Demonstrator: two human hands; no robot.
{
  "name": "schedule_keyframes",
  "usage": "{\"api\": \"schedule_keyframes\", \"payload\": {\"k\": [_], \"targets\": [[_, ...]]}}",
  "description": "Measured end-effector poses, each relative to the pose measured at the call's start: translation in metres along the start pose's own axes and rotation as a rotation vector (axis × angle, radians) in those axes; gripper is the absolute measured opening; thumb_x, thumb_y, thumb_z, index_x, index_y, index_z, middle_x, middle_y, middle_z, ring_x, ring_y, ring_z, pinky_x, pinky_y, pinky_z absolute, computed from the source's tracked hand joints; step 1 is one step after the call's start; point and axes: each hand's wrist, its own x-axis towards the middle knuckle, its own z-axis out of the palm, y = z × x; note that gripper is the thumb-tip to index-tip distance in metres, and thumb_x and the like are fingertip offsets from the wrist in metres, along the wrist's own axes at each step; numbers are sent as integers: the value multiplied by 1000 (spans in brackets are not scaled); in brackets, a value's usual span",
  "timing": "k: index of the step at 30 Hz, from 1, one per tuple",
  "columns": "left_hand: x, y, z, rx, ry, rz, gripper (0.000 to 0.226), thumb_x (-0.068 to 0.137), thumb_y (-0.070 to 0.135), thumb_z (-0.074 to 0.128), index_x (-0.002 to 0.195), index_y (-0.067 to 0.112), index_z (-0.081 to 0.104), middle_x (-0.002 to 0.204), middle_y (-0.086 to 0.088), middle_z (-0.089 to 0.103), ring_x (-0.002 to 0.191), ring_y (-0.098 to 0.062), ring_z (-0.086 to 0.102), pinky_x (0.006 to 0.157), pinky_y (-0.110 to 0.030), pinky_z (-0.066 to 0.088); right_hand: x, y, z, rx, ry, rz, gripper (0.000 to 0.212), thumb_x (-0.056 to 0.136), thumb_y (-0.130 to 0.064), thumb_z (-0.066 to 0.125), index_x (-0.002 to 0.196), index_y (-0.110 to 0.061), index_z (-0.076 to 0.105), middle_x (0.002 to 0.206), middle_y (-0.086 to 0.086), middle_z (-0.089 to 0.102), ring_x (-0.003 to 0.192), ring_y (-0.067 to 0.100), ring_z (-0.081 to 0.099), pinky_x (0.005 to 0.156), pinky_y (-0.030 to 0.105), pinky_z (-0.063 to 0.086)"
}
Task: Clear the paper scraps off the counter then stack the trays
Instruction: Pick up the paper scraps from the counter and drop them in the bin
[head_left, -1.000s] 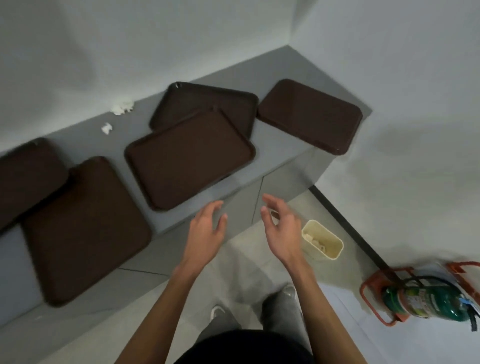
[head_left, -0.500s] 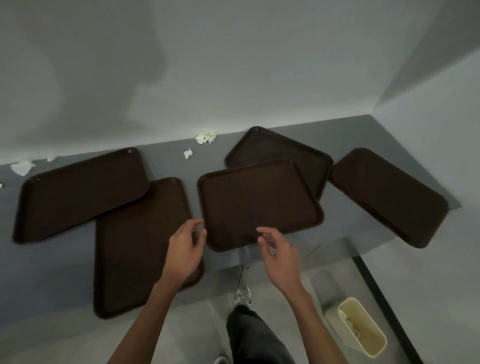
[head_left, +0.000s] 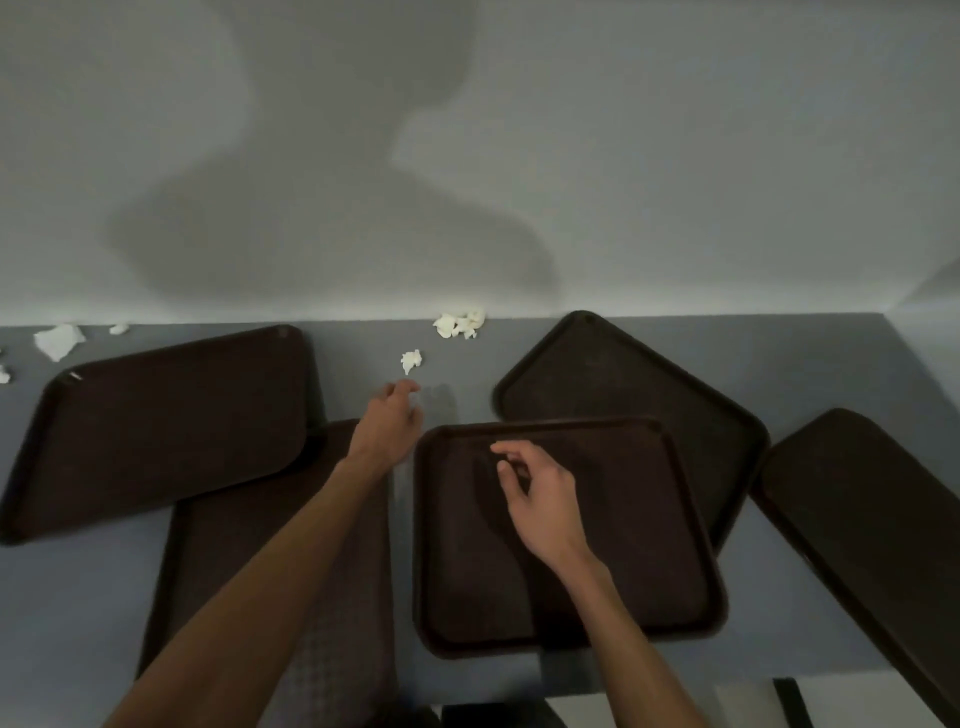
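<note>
Left hand (head_left: 389, 418) and right hand (head_left: 540, 493) hang loose, empty; a hasty brush could scatter the crumpled white paper scrap (head_left: 411, 360) at twelve o'clock.

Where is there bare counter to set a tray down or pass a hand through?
Largest bare counter: front-left corner, below the far-left tray and beside the front-left tray. Also the back-right corner between the back tray, right tray and wall. Crowded middle: overlapping trays leave only a narrow slot left of the centre tray.
</note>
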Motion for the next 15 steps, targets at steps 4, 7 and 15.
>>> {"api": "schedule_keyframes", "payload": {"k": [4, 7, 15], "targets": [[61, -9, 11, 77, -28, -7, 50, 94, 6, 51, 144, 13, 46, 144, -20, 47, 123, -44, 53, 105, -54, 47, 31, 8, -1, -29, -13, -35, 24, 102, -16, 65, 121, -30, 72, 116, -17, 71, 107, -2, 67, 98, 21, 54], [88, -21, 15, 172, -31, 62, 59, 90, -3, 48, 147, 13, 42, 153, -19, 34, 136, -47, 40, 109, -56, 44, 49, 16, 1, -45, -22, -35, 25, 102, -14, 64, 119, -31, 71, 116, -18, 71, 108, -1, 68, 101, 24, 54], [81, -56, 28, 256, -78, 99, 35, 106, 27, 44, 135, 19, 61, 140, -2, 59, 124, -27, 61, 109, -43, 47, 120, 11, 20, -163, -119, -63, 25, 101, -16, 64, 124, -26, 70, 122, -6, 70, 108, 8, 67, 100, 33, 55]]}}
